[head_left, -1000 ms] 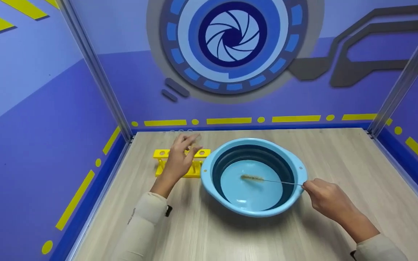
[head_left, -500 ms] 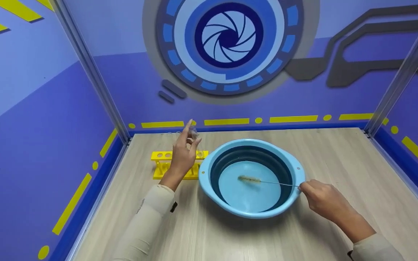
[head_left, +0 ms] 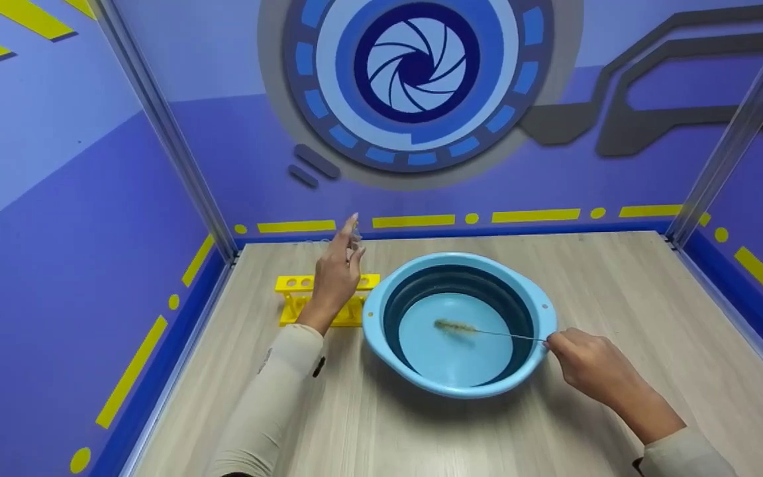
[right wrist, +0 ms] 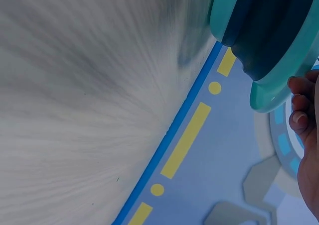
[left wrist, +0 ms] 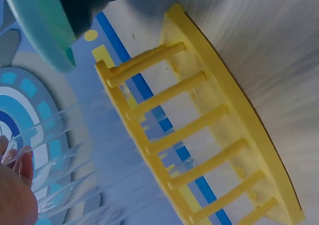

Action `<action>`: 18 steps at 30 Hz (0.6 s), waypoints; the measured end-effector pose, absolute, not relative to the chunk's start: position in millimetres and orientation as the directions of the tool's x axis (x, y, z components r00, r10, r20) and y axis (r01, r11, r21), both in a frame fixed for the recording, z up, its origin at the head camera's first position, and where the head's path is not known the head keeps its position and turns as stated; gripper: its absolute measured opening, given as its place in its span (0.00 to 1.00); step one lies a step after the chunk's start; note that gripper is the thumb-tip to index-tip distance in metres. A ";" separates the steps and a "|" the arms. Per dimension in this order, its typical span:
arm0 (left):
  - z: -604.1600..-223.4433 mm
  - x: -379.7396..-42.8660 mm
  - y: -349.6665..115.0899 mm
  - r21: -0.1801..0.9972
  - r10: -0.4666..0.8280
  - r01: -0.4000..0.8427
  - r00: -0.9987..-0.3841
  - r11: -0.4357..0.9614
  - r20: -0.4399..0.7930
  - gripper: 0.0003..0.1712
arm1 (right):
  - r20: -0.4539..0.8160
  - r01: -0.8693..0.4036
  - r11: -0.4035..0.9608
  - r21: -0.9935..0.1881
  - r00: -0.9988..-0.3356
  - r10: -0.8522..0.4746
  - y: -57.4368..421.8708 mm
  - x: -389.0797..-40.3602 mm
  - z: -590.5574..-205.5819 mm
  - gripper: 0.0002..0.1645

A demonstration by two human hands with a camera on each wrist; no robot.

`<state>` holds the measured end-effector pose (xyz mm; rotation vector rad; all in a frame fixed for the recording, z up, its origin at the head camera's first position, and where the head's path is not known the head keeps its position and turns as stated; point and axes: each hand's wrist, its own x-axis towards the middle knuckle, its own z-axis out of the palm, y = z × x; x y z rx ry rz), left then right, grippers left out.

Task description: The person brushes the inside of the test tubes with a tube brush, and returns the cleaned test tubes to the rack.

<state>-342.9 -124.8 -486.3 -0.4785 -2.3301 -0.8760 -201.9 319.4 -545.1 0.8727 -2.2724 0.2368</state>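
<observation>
A clear test tube (left wrist: 50, 119) is pinched near its top by the fingers of my left hand (head_left: 335, 281), over the right part of a yellow test tube rack (head_left: 289, 285). In the left wrist view its lower end reaches the rack's top bar. More clear tubes (left wrist: 65, 200) stand in the rack beside it. My right hand (head_left: 593, 361) pinches the thin wire handle of a bristle brush (head_left: 456, 326). The bristles hang over the inside of a light blue basin (head_left: 464, 391), and the fingers are right at the basin's right rim.
The basin stands close against the right end of the rack on a wood-grain table (head_left: 395, 444). Blue printed panels (head_left: 222, 152) with metal corner posts (head_left: 176, 132) enclose the table at the back and sides.
My left hand has moved upward and slightly right over the rack, its fingers still at the clear tube. The right hand keeps its grip on the brush; the view has shifted slightly.
</observation>
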 end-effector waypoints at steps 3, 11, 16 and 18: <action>-488.3 -345.8 -124.7 0.336 0.165 0.506 -0.712 0.795 0.682 0.36 | 0.654 -0.643 0.763 0.071 -0.547 -0.523 318.7 -201.8 -543.9 0.15; -494.0 -357.1 -127.0 0.112 0.256 0.447 -0.681 0.887 0.686 0.35 | 0.657 -0.658 0.749 0.077 -0.531 -0.535 317.3 -202.5 -542.1 0.14; -497.3 -364.1 -129.7 0.122 0.266 0.436 -0.723 0.892 0.638 0.35 | 0.670 -0.673 0.735 0.083 -0.509 -0.541 318.3 -203.0 -543.8 0.12; -499.2 -365.9 -131.1 0.129 0.265 0.428 -0.739 0.894 0.619 0.36 | 0.675 -0.676 0.732 0.086 -0.500 -0.542 318.2 -203.1 -544.0 0.10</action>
